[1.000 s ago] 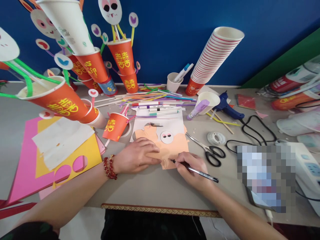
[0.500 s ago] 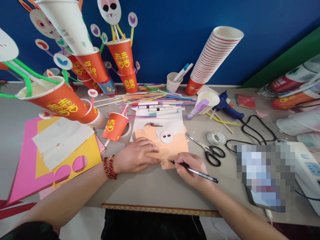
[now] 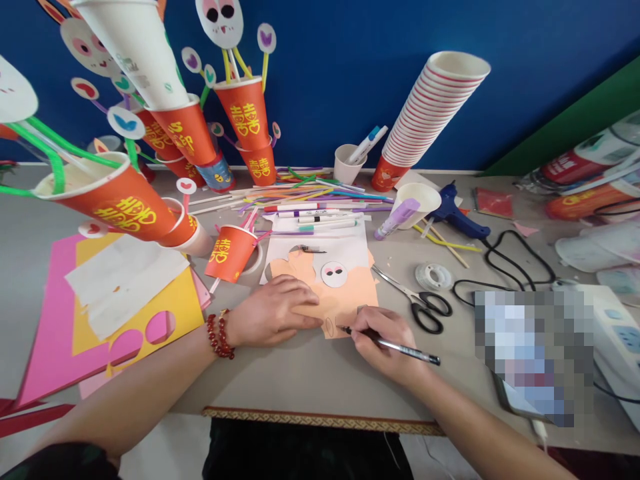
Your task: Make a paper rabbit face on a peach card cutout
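My right hand (image 3: 385,339) is closed around a black pen (image 3: 407,350), its tip at the lower edge of a peach-coloured sheet of paper (image 3: 357,287). A small oval outline (image 3: 329,327) is drawn on the sheet, left of the tip. My left hand (image 3: 275,310) lies flat with fingers stretched over the sheet's left part. A white paper disc (image 3: 334,274) with pink and black eyes rests on the sheet. The pen cap (image 3: 313,249) lies just above it. Black-handled scissors (image 3: 425,305) lie right of the sheet, blades partly spread.
Decorated red cups (image 3: 133,200) stand at the left, above pink and yellow sheets (image 3: 187,300). Markers (image 3: 320,214) and coloured sticks lie behind the paper. A tall cup stack (image 3: 430,113), a blue glue gun (image 3: 455,213), a roll of clear tape (image 3: 433,276) and a power strip (image 3: 617,333) are at the right.
The pen tip has shifted slightly down and right on the peach sheet, with my right hand. My left hand stays in place.
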Demonstrator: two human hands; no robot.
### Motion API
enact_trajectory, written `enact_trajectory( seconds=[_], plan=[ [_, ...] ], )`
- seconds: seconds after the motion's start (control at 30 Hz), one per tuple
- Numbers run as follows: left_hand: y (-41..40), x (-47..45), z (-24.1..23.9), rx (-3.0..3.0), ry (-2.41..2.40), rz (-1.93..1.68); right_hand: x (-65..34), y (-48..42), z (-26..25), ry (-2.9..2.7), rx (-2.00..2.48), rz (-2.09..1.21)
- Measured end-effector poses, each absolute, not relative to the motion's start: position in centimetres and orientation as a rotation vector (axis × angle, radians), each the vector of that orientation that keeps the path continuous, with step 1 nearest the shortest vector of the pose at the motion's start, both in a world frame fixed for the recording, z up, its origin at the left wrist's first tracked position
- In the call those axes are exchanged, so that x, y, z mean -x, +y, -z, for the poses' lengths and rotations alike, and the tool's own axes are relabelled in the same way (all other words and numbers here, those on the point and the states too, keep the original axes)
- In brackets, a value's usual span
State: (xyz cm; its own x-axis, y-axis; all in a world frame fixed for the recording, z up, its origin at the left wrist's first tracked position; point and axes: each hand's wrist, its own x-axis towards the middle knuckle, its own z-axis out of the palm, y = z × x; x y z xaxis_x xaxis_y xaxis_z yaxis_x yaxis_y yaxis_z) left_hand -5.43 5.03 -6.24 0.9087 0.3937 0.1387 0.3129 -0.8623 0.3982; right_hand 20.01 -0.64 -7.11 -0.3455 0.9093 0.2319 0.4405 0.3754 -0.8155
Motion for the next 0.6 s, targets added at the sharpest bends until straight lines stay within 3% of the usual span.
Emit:
enact_trajectory(
  seconds=[0.6],
  plan=[
    [5.09,5.38,6.25,-2.703,0.518,-0.308,-20.55,-0.86,7.47,-1.938,1.102,-0.941]
  ],
)
